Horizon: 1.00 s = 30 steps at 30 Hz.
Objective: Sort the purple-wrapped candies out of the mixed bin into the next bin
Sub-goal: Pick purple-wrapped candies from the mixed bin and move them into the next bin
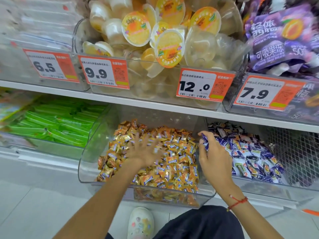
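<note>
**Hands at the candy bins, head view**

Right hand (pixel 214 158) grips a bunch of purple-wrapped candies (pixel 205 142) in curled fingers, held above the divide between 2 bins. Left hand (pixel 144 153), motion-blurred, lies spread flat with straight fingers on the orange-wrapped candies (pixel 174 163) filling the clear plastic mixed bin (pixel 82 168). Just beside, to the right, the next clear bin (pixel 259 188) holds purple and white wrapped sweets (pixel 248 152). Price tags above read 6.5, 9.9, 12.0, 7.9.
</note>
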Tool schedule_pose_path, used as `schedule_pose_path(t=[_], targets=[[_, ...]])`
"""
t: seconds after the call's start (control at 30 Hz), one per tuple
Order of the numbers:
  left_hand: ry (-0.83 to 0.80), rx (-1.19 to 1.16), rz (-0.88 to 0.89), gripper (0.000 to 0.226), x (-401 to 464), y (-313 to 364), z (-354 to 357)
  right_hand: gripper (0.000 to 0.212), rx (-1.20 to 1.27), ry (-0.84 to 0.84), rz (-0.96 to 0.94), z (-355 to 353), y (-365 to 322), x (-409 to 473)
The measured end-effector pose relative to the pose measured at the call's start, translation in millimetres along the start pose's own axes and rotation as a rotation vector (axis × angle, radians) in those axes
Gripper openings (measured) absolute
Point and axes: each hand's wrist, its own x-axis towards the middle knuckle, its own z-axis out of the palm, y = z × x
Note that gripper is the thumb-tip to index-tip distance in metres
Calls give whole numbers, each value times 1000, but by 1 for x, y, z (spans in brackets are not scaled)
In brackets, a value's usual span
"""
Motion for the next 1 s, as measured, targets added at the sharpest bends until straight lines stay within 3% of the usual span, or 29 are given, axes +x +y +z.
schedule_pose_path(t=[0.13,0.23,0.33,0.4,0.5,0.57,0.63,0.7,0.77,0.87,0.93,1.0], targets=[[-196,-82,246,65,-15,40,11,31,-28,-6,-18,-1,-1,0],[-186,-114,288,66,-33,28,10,32,-44,-9,-34,-2,-1,-1],[-44,-20,248,71,-50,-2,2,32,-29,-5,-39,-3,-2,-2],[-13,24,108,78,-54,-26,-4,32,-23,-4,-37,-4,-3,-2],[-217,-54,-78,83,-54,-57,-7,31,-47,-15,-45,-7,-5,-2],[-322,-103,-21,75,-59,-62,-7,32,-68,-37,-50,-9,-6,-2],[-325,-103,67,64,-67,-61,-11,32,-86,-52,-62,-10,-8,-3],[-230,-60,106,54,-75,-65,-18,32,-113,-80,-89,-12,-9,-6],[-26,-79,145,47,-85,-77,-24,29,-139,-87,-127,-14,-9,-9],[292,-374,251,39,-111,-103,-36,25,-80,-86,-113,-20,-6,-12],[406,-489,252,26,-131,-120,-39,23,11,-62,-119,-26,-4,-16],[487,-430,229,22,-151,-132,-37,20,97,-47,-159,-34,-5,-24]])
